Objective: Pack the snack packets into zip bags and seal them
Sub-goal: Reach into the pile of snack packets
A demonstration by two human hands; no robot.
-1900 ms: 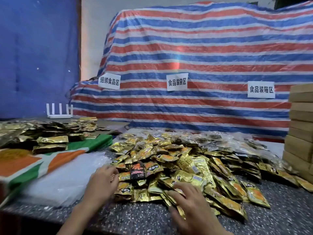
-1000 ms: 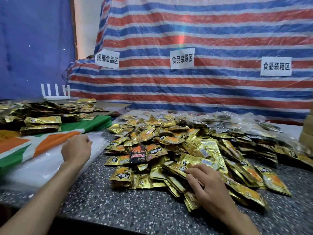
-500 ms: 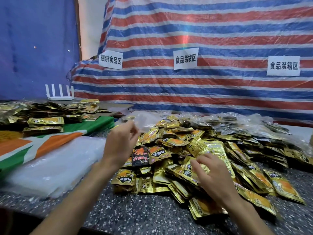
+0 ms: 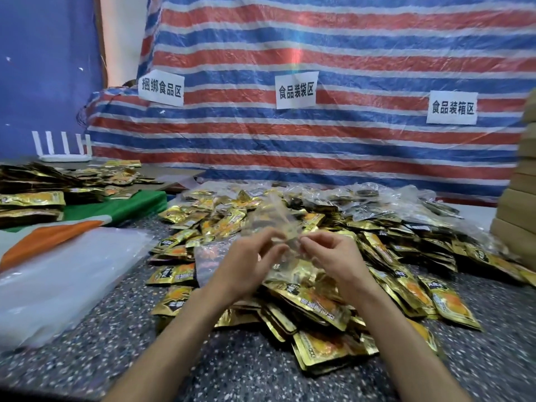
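Note:
A clear zip bag (image 4: 271, 219) is held up above a big heap of gold snack packets (image 4: 319, 288) on the speckled table. My left hand (image 4: 246, 265) pinches the bag's near edge from the left. My right hand (image 4: 333, 256) pinches the same edge from the right, fingertips almost meeting. The bag looks see-through and blurred, and I cannot tell if anything is inside it. A stack of flat clear zip bags (image 4: 55, 285) lies on the table at the left.
Filled clear bags (image 4: 385, 204) lie at the back right of the heap. More gold packets (image 4: 32, 198) are piled on a green and orange sack at the left. Cardboard boxes (image 4: 519, 198) stand at the right edge. A striped tarp (image 4: 319, 140) hangs behind.
My left hand took a clear bag from the left stack and brought it over the heap. My right hand left the packets and rose to pinch the bag's edge too.

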